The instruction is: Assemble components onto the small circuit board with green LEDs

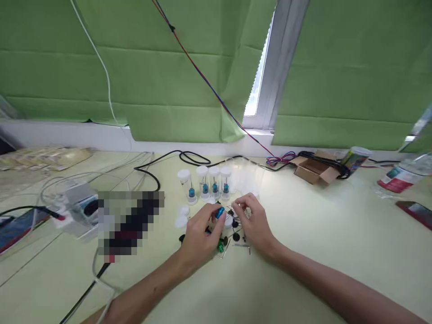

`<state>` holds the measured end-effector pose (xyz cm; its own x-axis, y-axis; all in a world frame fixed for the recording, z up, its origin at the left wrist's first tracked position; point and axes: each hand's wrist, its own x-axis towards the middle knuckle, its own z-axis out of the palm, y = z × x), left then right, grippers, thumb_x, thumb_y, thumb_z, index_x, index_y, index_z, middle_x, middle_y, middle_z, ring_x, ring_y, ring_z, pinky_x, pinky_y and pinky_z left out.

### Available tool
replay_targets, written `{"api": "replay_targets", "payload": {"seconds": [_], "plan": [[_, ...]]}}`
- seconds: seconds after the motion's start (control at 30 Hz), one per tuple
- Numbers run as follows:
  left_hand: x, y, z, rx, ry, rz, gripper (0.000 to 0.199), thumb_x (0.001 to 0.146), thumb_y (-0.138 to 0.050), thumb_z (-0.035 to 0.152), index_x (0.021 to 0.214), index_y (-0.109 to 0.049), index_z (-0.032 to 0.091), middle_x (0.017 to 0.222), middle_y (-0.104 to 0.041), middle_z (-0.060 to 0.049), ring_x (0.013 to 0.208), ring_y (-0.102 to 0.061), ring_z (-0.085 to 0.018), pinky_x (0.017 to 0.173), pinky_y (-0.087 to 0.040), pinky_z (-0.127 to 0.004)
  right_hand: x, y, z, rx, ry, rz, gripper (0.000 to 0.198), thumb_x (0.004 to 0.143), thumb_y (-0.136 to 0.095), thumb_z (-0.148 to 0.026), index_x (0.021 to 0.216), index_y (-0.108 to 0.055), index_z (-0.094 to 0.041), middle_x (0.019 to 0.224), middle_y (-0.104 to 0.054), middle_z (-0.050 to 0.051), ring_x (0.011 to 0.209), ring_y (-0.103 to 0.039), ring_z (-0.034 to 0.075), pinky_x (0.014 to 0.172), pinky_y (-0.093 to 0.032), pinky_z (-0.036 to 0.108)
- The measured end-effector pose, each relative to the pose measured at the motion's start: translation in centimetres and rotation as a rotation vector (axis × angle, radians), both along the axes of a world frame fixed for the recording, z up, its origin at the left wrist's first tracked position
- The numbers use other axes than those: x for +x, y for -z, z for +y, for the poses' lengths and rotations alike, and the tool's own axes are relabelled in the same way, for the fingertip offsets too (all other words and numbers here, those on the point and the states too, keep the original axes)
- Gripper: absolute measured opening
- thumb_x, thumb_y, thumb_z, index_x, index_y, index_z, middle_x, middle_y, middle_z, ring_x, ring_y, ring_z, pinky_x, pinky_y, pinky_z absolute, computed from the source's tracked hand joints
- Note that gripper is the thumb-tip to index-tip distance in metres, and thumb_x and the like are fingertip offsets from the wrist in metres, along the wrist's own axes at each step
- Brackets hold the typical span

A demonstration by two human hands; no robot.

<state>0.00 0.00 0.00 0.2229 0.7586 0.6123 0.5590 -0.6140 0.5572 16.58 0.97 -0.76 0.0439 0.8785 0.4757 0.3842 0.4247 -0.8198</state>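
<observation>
Between the thumb and fingers of my left hand is a small shiny blue metal piece. My right hand is just to its right, fingers bent together over the loose parts; whether anything is in them is too small to see. Below and between the hands lie black knob-like pieces, a green metal piece and thin L-shaped hex keys. Behind them stand several clear tubes with white caps, each with a blue piece inside. White caps lie left of my left hand.
An open cardboard box stands at the back right, near a clear bottle and a phone. A black cable runs along the back. Left are a white device with cords and a blurred-out dark object.
</observation>
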Motion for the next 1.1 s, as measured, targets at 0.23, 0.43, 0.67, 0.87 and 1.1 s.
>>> {"api": "replay_targets", "payload": {"seconds": [0.23, 0.43, 0.67, 0.87, 1.1], "plan": [[0.07, -0.29, 0.53, -0.193, 0.019, 0.055, 0.019, 0.094, -0.052, 0.034, 0.105, -0.060, 0.021, 0.082, -0.065, -0.001, 0.069, -0.056, -0.014, 0.059, -0.043, -0.023, 0.15, -0.02, -0.05, 0.009, 0.029, 0.057, 0.013, 0.094, -0.055, -0.023, 0.082, -0.059, -0.020, 0.083, -0.054, 0.001, 0.078, -0.052, 0.017, 0.072, -0.043, 0.030], [0.12, -0.40, 0.61, -0.270, 0.038, 0.026, 0.023, 0.094, -0.050, 0.037, 0.106, -0.061, 0.021, 0.087, -0.068, -0.002, 0.074, -0.060, -0.015, 0.053, -0.043, -0.022, 0.07, 0.05, 0.07, 0.003, 0.017, 0.069, 0.013, 0.094, -0.055, -0.024, 0.081, -0.059, -0.020, 0.081, -0.053, 0.001, 0.075, -0.052, 0.016, 0.070, -0.043, 0.030], [-0.07, -0.62, 0.69, -0.266, 0.019, -0.004, 0.022, 0.094, -0.051, 0.038, 0.103, -0.063, 0.022, 0.090, -0.069, -0.002, 0.078, -0.062, -0.016, 0.049, -0.043, -0.020, -0.03, -0.03, -0.05, 0.031, 0.006, 0.054, 0.014, 0.094, -0.055, -0.023, 0.081, -0.058, -0.020, 0.081, -0.054, 0.002, 0.074, -0.052, 0.016, 0.069, -0.043, 0.029], [0.02, -0.70, 0.92, -0.256, -0.010, -0.045, 0.023, 0.093, -0.053, 0.038, 0.104, -0.063, 0.021, 0.089, -0.070, -0.003, 0.080, -0.064, -0.017, 0.051, -0.044, -0.021, -0.09, 0.17, -0.23, 0.042, -0.014, 0.007, 0.012, 0.093, -0.055, -0.021, 0.081, -0.059, -0.020, 0.083, -0.055, 0.003, 0.074, -0.052, 0.016, 0.067, -0.044, 0.029], [-0.05, -0.69, 0.78, -0.265, 0.007, -0.087, 0.023, 0.094, -0.051, 0.037, 0.108, -0.062, 0.022, 0.101, -0.070, -0.003, 0.091, -0.064, -0.018, 0.054, -0.046, -0.021, 0.05, 0.82, -0.22, 0.053, -0.099, -0.081, 0.012, 0.095, -0.051, -0.019, 0.086, -0.059, -0.020, 0.086, -0.053, 0.003, 0.076, -0.052, 0.017, 0.068, -0.044, 0.029]]}}
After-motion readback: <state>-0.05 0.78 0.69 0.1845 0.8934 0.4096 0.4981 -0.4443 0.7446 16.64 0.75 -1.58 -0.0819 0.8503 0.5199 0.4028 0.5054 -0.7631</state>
